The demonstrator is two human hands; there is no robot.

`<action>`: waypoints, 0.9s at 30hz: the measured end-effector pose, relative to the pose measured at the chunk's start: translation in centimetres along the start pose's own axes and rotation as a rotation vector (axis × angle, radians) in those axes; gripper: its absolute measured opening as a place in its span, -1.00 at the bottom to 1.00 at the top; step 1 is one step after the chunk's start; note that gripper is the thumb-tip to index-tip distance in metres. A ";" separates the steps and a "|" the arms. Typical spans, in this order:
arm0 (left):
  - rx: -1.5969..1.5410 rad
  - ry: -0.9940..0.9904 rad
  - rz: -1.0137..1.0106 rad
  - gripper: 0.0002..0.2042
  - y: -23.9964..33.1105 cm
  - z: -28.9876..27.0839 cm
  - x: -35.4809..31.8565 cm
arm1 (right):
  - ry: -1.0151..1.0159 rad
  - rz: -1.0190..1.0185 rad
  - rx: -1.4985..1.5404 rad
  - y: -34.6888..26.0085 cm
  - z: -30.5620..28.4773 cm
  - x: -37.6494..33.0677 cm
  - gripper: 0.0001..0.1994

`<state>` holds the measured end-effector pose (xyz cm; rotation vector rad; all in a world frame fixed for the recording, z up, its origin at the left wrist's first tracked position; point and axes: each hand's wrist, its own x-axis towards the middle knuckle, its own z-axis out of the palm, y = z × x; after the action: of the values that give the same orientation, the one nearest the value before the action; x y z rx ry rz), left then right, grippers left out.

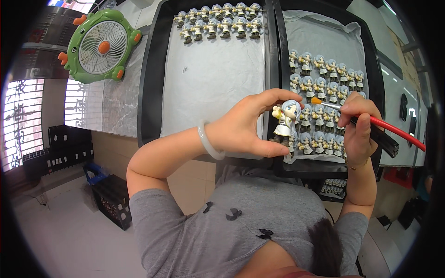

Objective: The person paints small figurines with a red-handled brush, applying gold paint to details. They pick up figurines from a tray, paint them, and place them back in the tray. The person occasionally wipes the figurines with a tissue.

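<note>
- The grip of the left hand [241, 127] is closed on a small figurine [284, 121] with pale blue-grey hair, pinched between the thumb on top and the fingers beneath its base.
- The figurine is held upright in the air, just above the near left corner of the right tray [371, 60].
- The grip of the right hand [357, 127] is closed around a red-handled paintbrush [371, 121], held like a pen.
- The orange bristle tip is brought close to the figurine's head; whether it touches cannot be told.
- A pale bangle [208, 141] is worn on the left wrist.
- Rows of like figurines [324, 92] are stood on white paper in the right tray, behind the held one.
- Two further rows of figurines [218, 21] are set at the far end of the left tray [150, 74], whose paper is otherwise bare.
- Both black trays are laid side by side on the tabletop.
- A green fan [99, 46] with orange trim is seen at the far left.
</note>
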<state>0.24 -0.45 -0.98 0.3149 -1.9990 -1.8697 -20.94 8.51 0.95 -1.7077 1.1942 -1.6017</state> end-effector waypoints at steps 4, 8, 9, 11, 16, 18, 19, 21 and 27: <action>-0.148 0.131 -0.011 -0.35 -0.1 0.5 -0.3 | -0.013 0.009 0.017 0.0 -0.2 0.0 -0.63; 0.371 0.146 0.190 -0.39 0.2 0.3 -0.5 | -0.004 0.018 0.012 0.0 -0.1 -0.1 -0.63; 0.403 0.127 0.231 -0.38 0.1 0.4 -0.5 | -0.004 0.025 0.013 -0.1 -0.1 -0.1 -0.63; 0.460 0.090 0.256 -0.38 0.2 0.4 -0.6 | -0.005 0.035 0.017 -0.2 0.0 -0.1 -0.63; 0.457 0.039 0.174 -0.35 1.2 0.5 -0.4 | -0.013 0.043 0.017 -0.1 0.0 -0.1 -0.64; 0.329 0.121 0.158 -0.34 0.7 0.5 -0.4 | -0.019 0.044 0.014 0.0 -0.1 -0.1 -0.64; 0.264 0.161 0.149 -0.33 0.5 0.6 -0.4 | -0.015 0.046 0.014 -0.1 -0.1 -0.1 -0.64; 0.192 0.160 0.150 -0.32 0.1 0.7 -0.5 | -0.008 0.050 0.015 -0.2 0.0 -0.1 -0.64; 0.258 0.048 0.040 -0.33 0.8 0.4 -0.6 | -0.001 0.047 0.003 -0.2 0.1 -0.1 -0.62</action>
<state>0.69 0.22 -0.23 0.3829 -2.1989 -1.5653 -20.75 8.66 1.05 -1.6661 1.2224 -1.5736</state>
